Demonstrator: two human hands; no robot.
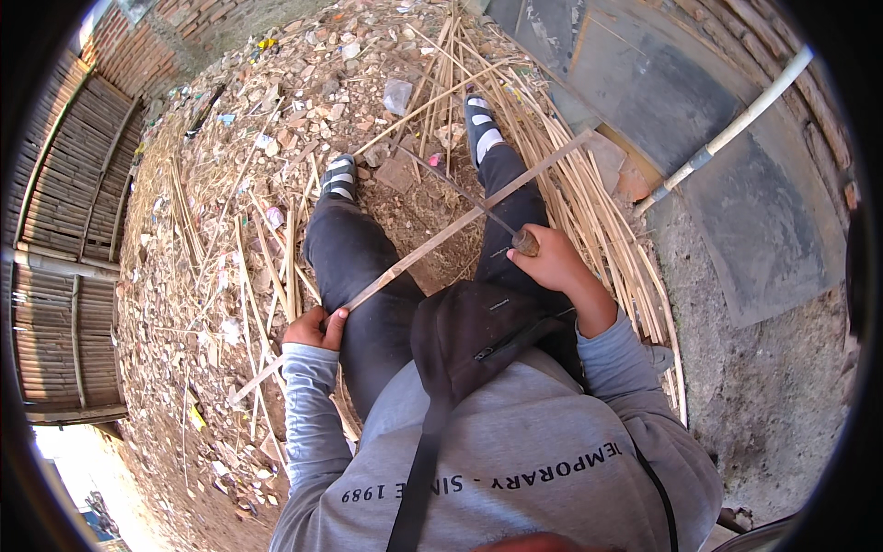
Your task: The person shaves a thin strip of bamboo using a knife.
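Littered ground point(418, 210), bamboo strip point(414, 258) through closed left grip point(315, 328), wooden handle point(525, 243) inside right grip point(556, 263)

Outdoor yard: sunlit dirt ground point(303, 92) strewn with rubble and litter, brick wall point(175, 41) beyond, bamboo-slat wall point(69, 189) left, bamboo-like strips point(589, 207) piled right.

Litter-strewn, stony ground point(184, 322) spreads between a bamboo-slat wall point(66, 175) and dark panels point(773, 239); a brick wall point(138, 41) stands beyond in daylight.

Dark capitals point(529, 478) and digits point(360, 497) run upside down across the grey shirt point(501, 419); tiny pale print point(499, 304) marks the black bag point(451, 345).
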